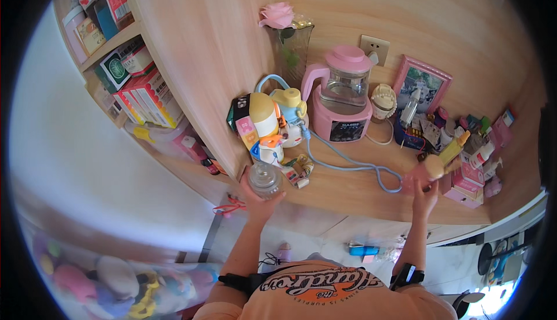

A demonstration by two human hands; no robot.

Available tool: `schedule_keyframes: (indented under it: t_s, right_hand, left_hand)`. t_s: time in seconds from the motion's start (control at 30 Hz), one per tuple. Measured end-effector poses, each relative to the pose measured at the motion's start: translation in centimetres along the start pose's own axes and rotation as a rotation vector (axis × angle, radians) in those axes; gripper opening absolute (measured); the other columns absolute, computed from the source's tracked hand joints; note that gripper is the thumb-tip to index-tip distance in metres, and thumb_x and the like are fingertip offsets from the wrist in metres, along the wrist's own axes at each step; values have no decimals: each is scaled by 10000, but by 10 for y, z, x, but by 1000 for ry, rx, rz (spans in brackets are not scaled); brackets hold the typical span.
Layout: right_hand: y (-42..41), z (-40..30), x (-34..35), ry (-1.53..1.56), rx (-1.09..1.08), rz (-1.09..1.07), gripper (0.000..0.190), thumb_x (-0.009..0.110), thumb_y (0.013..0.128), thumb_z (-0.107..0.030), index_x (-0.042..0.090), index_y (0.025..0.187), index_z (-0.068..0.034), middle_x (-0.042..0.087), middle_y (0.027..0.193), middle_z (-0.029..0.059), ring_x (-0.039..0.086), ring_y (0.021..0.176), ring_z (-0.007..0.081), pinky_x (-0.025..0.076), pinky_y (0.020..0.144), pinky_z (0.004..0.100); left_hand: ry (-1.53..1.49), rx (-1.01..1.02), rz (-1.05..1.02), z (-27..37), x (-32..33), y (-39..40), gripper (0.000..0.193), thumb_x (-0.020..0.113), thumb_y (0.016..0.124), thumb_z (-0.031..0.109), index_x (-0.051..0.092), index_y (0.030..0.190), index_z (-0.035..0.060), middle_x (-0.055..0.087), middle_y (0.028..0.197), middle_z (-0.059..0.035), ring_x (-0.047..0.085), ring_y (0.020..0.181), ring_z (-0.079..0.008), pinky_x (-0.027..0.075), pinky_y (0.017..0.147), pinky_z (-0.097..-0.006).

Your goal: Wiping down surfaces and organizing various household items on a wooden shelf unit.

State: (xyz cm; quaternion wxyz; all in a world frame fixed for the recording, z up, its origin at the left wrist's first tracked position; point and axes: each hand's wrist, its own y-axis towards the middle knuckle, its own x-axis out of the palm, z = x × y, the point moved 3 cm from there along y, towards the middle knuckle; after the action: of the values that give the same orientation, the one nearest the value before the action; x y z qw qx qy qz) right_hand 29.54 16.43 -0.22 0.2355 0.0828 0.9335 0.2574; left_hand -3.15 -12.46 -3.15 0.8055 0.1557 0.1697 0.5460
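Observation:
My left hand [260, 202] is closed around a clear jar or bottle [264, 180] at the front edge of the wooden shelf. On the right, my right hand [424, 194] grips a pinkish, partly see-through item with a round cream-coloured top [424, 172]; blur keeps its kind unclear. Just behind the jar stand a white and gold bottle [263, 115] with a patterned strap and a bottle with a yellow lid [289, 102]. A light blue cord [348, 160] lies looped on the shelf between my hands. A pink electric kettle [342, 111] with clear liquid stands at the back.
Behind the kettle's left side is a glass vase [292, 52] with a pink rose. A pink picture frame [423, 83], a dark blue basket [407, 137] and pink boxes [470, 178] crowd the right side. Side shelves [113, 43] hold boxes. Soft toys [113, 281] lie lower left.

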Motion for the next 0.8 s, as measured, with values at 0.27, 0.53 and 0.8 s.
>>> schedule_keyframes:
  t_s: [0.27, 0.53, 0.8]
  right_hand:
    - [9, -3, -24, -106, 37, -3, 694, 715, 660, -288, 387, 1199, 0, 556, 969, 168, 529, 894, 302, 421, 784, 351]
    - [-30, -256, 94, 500, -586, -440, 942, 791, 509, -376, 329, 1247, -16, 413, 1215, 164, 418, 1104, 274, 362, 885, 389]
    - [-55, -341, 173, 120, -551, -877, 769, 688, 541, -477, 429, 1189, -153, 533, 1047, 183, 565, 859, 340, 460, 726, 377]
  left_hand:
    - [350, 132, -326, -2, -8, 29, 1026, 805, 407, 143, 217, 1237, 13, 329, 1227, -147, 375, 1134, -245, 312, 953, -361]
    - [-7, -78, -427, -15, -13, 27, 979, 779, 444, 107, 192, 1222, 18, 372, 1185, -132, 403, 1116, -221, 323, 941, -354]
    - [-164, -122, -342, -9, -18, 22, 890, 757, 500, 108, 209, 1194, 8, 409, 1148, -135, 431, 1072, -217, 349, 910, -332]
